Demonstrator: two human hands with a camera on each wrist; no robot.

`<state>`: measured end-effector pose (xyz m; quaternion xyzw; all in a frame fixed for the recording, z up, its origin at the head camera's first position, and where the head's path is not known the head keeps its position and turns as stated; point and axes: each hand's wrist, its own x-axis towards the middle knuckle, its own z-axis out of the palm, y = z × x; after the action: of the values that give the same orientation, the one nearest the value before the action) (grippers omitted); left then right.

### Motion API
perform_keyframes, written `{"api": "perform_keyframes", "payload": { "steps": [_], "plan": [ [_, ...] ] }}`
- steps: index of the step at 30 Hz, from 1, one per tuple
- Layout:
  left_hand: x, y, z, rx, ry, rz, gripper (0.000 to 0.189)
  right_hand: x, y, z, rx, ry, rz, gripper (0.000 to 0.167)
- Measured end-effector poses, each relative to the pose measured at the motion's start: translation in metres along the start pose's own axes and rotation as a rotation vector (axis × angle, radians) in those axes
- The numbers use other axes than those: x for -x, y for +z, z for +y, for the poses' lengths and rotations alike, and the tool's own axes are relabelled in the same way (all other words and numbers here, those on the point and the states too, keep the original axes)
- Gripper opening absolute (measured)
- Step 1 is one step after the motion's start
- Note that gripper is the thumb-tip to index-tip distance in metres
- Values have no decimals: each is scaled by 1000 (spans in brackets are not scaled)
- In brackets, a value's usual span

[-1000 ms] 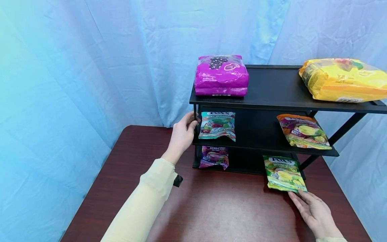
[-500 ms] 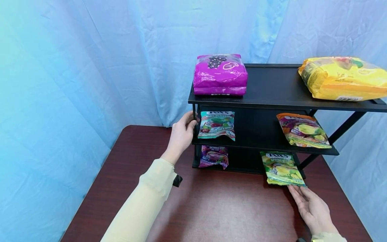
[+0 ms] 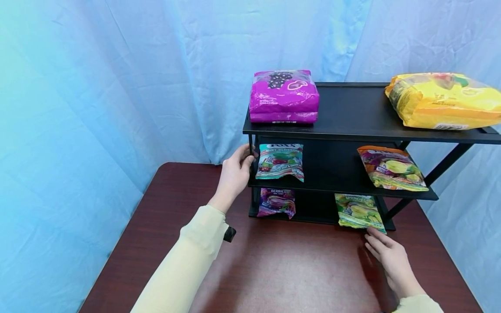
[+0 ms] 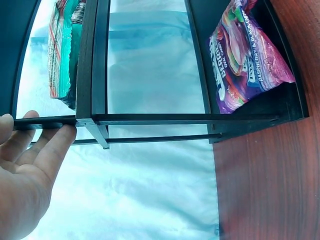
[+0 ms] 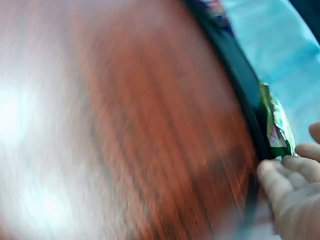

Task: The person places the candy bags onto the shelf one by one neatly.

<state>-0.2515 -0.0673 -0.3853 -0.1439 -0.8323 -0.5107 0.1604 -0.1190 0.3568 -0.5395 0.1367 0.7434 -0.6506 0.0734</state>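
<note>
At the left end of a black three-tier shelf rack [image 3: 352, 106], my left hand [image 3: 235, 171] grips the side upright. The left wrist view shows the thumb and fingers of that hand [image 4: 30, 170] around the black bar. My right hand [image 3: 391, 256] has its fingertips at the front edge of a green Fox's candy bag [image 3: 358, 211] on the bottom tier's right end. In the right wrist view the fingers extend to that green bag [image 5: 277, 125], beside the shelf edge. The bag's front end hangs slightly over the shelf lip.
A purple bag [image 3: 283, 98] and a yellow bag [image 3: 446, 102] lie on the top tier. The middle tier holds a teal candy bag [image 3: 280, 161] and an orange-purple one [image 3: 393, 168]. A berries bag [image 3: 276, 203] sits bottom left. Blue curtains [image 3: 156, 87] surround the brown table [image 3: 176, 195].
My right hand has moved forward and left, sliding the green candy bag deeper onto the bottom tier. Its fingers now sit at the bag's front edge. The left hand stays on the upright.
</note>
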Motion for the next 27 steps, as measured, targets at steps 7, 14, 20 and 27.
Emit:
{"api": "perform_keyframes", "payload": {
  "steps": [7, 14, 20, 27],
  "plan": [
    [0, 0, 0, 4, 0, 2, 30, -8, 12, -13, 774, -56, 12, 63],
    [0, 0, 0, 6, -1, 1, 31, -16, 24, -18, 991, -168, 38, 61],
    [0, -1, 1, 17, -8, -5, 34, -21, 28, -21, 1048, -163, 19, 62],
    [1, -1, 1, 9, -25, -12, 35, -26, 29, -22, 1050, -157, -16, 63]
  ]
}}
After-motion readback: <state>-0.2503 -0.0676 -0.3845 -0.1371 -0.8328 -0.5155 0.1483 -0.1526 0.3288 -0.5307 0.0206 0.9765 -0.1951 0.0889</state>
